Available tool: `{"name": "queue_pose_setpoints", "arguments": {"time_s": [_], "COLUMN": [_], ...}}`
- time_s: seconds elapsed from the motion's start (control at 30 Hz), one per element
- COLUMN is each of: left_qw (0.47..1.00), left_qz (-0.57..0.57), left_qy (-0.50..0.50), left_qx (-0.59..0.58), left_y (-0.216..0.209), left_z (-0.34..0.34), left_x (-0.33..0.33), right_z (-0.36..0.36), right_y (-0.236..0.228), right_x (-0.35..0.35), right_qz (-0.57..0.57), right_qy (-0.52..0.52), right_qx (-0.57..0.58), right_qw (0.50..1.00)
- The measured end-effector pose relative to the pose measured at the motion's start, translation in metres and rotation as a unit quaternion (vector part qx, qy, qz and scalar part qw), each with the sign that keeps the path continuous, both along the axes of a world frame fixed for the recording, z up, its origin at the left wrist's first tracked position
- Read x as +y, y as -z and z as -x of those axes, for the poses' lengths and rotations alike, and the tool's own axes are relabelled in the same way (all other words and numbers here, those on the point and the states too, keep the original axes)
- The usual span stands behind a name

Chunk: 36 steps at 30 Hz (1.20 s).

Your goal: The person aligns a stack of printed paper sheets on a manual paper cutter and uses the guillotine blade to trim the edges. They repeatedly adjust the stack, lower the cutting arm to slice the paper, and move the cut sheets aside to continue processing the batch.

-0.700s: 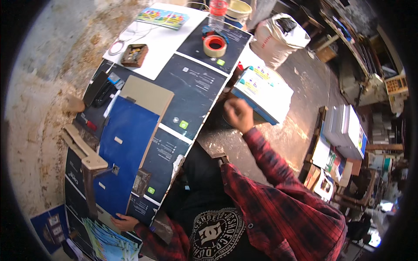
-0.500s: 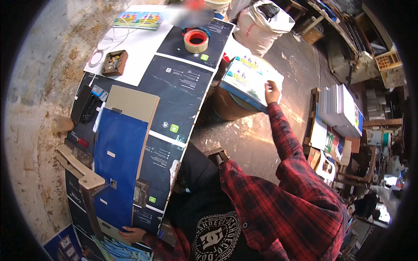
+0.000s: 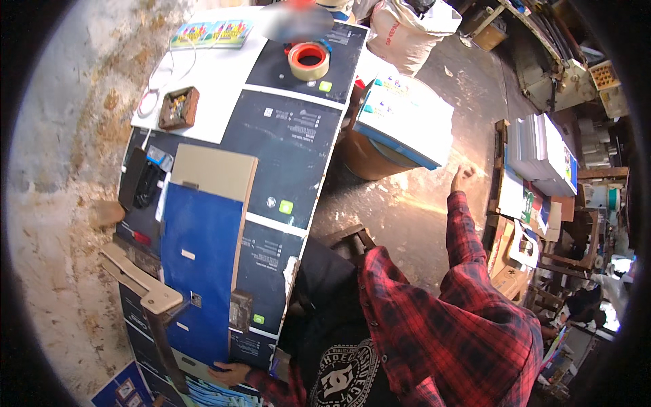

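Observation:
My left hand lies at the near end of the blue-bedded paper cutter, fingers stretched over its beige edge. Beside those fingers are light-blue printed strips or sheets, partly cut off by the lower rim of the picture. The cutter's beige handle and dark arm sit along its left side. Out to the right, my right hand hangs above the floor, fingers loosely bent and apart, with nothing visible in it. Nearest to it is a stack of printed sheets on a brown round drum.
On the dark-covered table are a tape roll, a small brick-coloured box, colourful printed sheets and a metal block. A white sack stands beyond the drum. Paper stacks stand at right.
My right hand has come off the printed stack and moved right and nearer, over the floor. My left hand stays at the cutter's near end. The whole view has shifted slightly.

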State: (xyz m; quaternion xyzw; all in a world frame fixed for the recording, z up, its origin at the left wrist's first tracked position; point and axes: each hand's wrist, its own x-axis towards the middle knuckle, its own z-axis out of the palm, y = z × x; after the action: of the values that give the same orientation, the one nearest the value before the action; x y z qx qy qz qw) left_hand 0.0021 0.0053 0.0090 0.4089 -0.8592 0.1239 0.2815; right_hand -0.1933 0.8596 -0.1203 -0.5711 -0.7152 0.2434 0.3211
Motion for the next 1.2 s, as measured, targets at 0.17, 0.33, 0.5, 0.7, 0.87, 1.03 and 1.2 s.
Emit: {"name": "queue_pose_setpoints", "arguments": {"time_s": [0.17, 0.33, 0.5, 0.7, 0.87, 1.03, 1.2], "left_qw": [0.996, 0.986, 0.976, 0.97, 0.963, 0.96, 0.954], "left_qz": [0.001, -0.066, -0.142, -0.207, -0.25, -0.274, -0.295], "left_qy": [0.083, 0.154, 0.157, 0.118, 0.09, 0.041, 0.021], "left_qx": [0.021, -0.012, -0.042, -0.049, -0.05, -0.046, -0.04], "left_y": [0.008, 0.024, 0.027, 0.026, 0.03, 0.018, 0.027], "left_z": [0.043, 0.079, 0.088, 0.075, 0.065, 0.039, 0.033], "left_x": [0.033, 0.089, 0.125, 0.146, 0.15, 0.162, 0.174], "right_z": [0.085, 0.181, 0.26, 0.338, 0.345, 0.349, 0.353], "right_y": [-0.046, -0.087, -0.078, -0.027, 0.005, -0.019, -0.044], "right_x": [0.014, 0.039, 0.074, 0.11, 0.147, 0.125, 0.108], "right_qz": [-0.21, -0.172, -0.031, 0.116, 0.151, 0.143, 0.169], "right_qy": [-0.089, -0.26, -0.39, -0.455, -0.476, -0.53, -0.532], "right_qx": [-0.014, -0.146, -0.369, -0.412, -0.445, -0.504, -0.524], "right_qw": [0.974, 0.939, 0.843, 0.781, 0.744, 0.667, 0.643]}}
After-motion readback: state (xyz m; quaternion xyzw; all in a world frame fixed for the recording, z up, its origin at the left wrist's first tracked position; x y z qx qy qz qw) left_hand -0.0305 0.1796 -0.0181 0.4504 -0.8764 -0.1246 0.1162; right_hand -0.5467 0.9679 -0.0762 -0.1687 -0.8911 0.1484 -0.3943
